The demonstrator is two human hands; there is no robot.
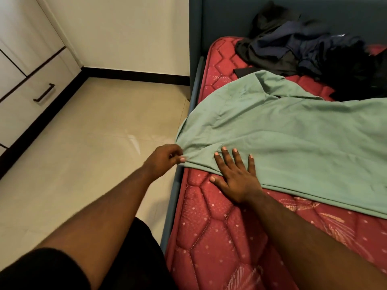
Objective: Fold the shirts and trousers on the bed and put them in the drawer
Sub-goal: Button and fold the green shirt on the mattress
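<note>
A green shirt (289, 139) lies spread across the red mattress (219, 237), its near corner hanging past the bed's left edge. My left hand (165, 159) pinches that corner beside the bed frame. My right hand (235, 174) lies flat with fingers spread, pressing the shirt's lower edge onto the mattress. A heap of dark clothes (310, 51), black and navy, sits at the far end of the bed against the headboard. The white drawer (35, 95) with a dark handle is closed at the left.
A grey-blue bed frame (195, 84) and headboard border the mattress. Beige tiled floor (94, 132) lies between the bed and the white cabinet along the left wall, with a black skirting at its foot.
</note>
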